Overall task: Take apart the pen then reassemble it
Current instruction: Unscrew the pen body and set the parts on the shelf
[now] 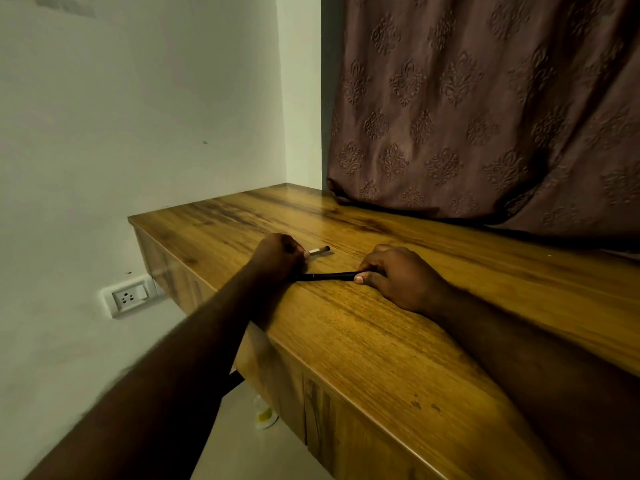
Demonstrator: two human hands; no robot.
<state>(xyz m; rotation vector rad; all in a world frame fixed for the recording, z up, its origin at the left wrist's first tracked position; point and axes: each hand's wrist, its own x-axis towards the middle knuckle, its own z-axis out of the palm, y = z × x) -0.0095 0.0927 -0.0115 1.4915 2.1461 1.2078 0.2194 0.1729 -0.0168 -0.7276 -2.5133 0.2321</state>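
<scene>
A thin black pen body (327, 276) lies flat on the wooden desk (363, 341), running left to right between my hands. My right hand (398, 277) pinches its right end with thumb and fingers. My left hand (277, 254) is curled over the pen's left end, which is hidden beneath it. A short pale pen part with a dark tip (318, 251) lies on the desk just beyond the pen, and my left fingertips touch or pinch its near end; the exact grip is hard to see.
A patterned brown curtain (485, 116) hangs over the desk's back right. A white wall stands to the left with a socket (130, 297) below desk level. A pale bottle (265, 415) sits on the floor under the desk's left edge.
</scene>
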